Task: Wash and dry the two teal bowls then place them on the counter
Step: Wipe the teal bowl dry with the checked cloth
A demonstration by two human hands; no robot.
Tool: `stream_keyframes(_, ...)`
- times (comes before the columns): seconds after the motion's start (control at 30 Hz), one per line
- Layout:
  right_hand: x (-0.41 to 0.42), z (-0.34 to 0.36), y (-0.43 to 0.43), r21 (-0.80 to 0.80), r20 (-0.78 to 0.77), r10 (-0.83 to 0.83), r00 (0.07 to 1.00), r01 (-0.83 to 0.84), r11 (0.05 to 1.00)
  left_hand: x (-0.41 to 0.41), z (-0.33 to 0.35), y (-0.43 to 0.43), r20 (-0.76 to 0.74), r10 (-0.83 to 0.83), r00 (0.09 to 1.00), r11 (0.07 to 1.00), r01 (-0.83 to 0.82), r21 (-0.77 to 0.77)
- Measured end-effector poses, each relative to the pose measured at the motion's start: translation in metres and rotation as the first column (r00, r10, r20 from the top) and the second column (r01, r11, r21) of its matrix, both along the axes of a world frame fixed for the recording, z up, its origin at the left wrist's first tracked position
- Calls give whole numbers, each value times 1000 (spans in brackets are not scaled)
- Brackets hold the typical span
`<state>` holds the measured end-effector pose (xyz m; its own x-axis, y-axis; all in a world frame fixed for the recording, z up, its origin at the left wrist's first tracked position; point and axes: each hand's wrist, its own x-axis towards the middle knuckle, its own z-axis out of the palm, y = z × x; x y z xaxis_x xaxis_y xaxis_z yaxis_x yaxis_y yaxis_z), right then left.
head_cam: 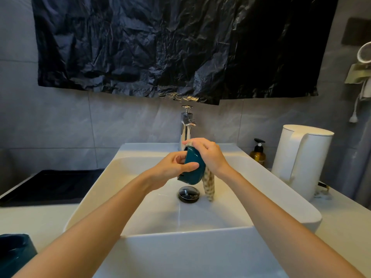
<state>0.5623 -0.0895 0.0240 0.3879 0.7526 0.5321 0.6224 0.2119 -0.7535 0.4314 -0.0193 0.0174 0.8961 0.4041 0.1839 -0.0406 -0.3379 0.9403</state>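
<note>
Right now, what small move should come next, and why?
Probably turn the teal bowl a little in the left hand so the cloth meets a fresh patch. The right hand holds the cloth against its upper rim, and the bowl is tilted over the sink.

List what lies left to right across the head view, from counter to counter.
second teal bowl → left hand → held teal bowl → right hand gripping the cloth → amber pump bottle → white jug

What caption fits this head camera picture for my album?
Left hand grips a teal bowl, right hand holds a cloth against it, over the sink.
</note>
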Motion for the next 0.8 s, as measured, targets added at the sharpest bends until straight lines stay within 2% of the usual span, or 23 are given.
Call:
stream_keyframes(0.13,-11,-8,-6,120,316,-58,947,20,993,1,2,3,44,46,998,999,-46,-13)
stream_keyframes(0.17,-12,-8,-5,133,354,-74,932,28,991,1,2,4,49,54,997,999,-54,-1)
stream_keyframes(0.23,-9,-5,-1,122,280,-89,956,57,991,1,1,4,41,37,998,999,-38,25)
stream_keyframes(0.3,-4,2,2,62,29,-87,996,86,994,1,0,3,23,0,1000,1000,-1,29)
stream_keyframes(0.33,-3,4,3,25,-103,-81,991,84,996,0,0,3,17,-14,1000,1000,14,20)
stream_keyframes(0.37,-3,5,1,12,-173,-76,982,79,997,0,0,3,17,-29,999,1000,29,9)
stream_keyframes(0.4,-4,3,-1,31,-154,-71,986,76,997,0,1,3,21,-38,999,999,38,2)
stream_keyframes(0.5,-14,-5,-7,164,231,-85,969,47,985,-2,4,4,37,-10,999,1000,10,19)
stream_keyframes(0.53,-14,-6,-5,178,301,-91,949,38,983,-2,4,4,35,2,999,1000,-3,31)
stream_keyframes(0.57,-12,-5,-3,167,293,-90,952,42,985,-2,4,4,23,3,1000,999,-4,41)
stream_keyframes(0.6,-10,-2,-1,138,223,-88,971,58,989,-2,4,3,8,-8,1000,999,8,49)
stream_keyframes(0.7,-1,5,1,2,-140,-51,989,52,999,-2,2,2,-7,-52,999,998,52,43)
stream_keyframes(0.73,-1,5,-1,1,-156,-45,987,45,999,-2,2,1,-5,-55,998,998,55,39)
stream_keyframes(0.8,-4,1,-6,98,48,-55,997,51,994,-3,3,2,3,-39,999,998,39,44)
